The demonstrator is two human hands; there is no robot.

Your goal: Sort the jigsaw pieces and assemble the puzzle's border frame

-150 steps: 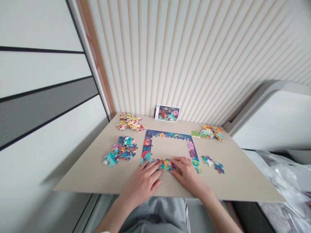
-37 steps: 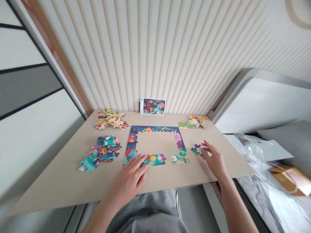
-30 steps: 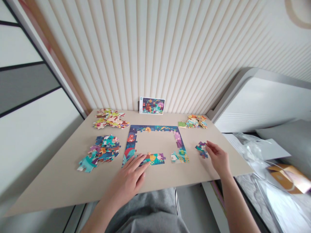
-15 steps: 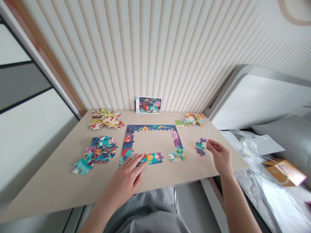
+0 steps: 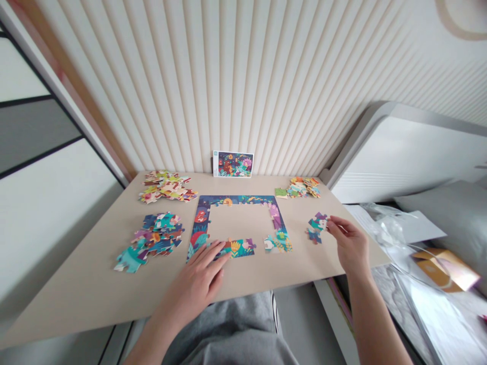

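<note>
My left hand (image 5: 203, 274) lies with fingers spread on the lower left edge of a puzzle frame (image 5: 243, 199) of joined pieces. A gap shows in the frame's bottom edge, left of the lower right corner pieces (image 5: 279, 244). To the right of the frame, my right hand (image 5: 347, 244) pinches a teal and purple puzzle piece (image 5: 318, 221) at its right side. Just below that piece lies a blue puzzle piece (image 5: 314, 236), partly overlapped by it or touching it.
A picture card (image 5: 235, 165) leans on the ribbed wall. Loose pieces form piles at back left (image 5: 167, 186), front left (image 5: 155, 238) and back right (image 5: 302, 187). Right of the table lie a clear plastic bag (image 5: 388, 228) and an orange box (image 5: 445, 268).
My right hand has moved slightly right and up, shifting the teal and purple piece with it; more of the blue piece below shows. My left hand has stayed in place.
</note>
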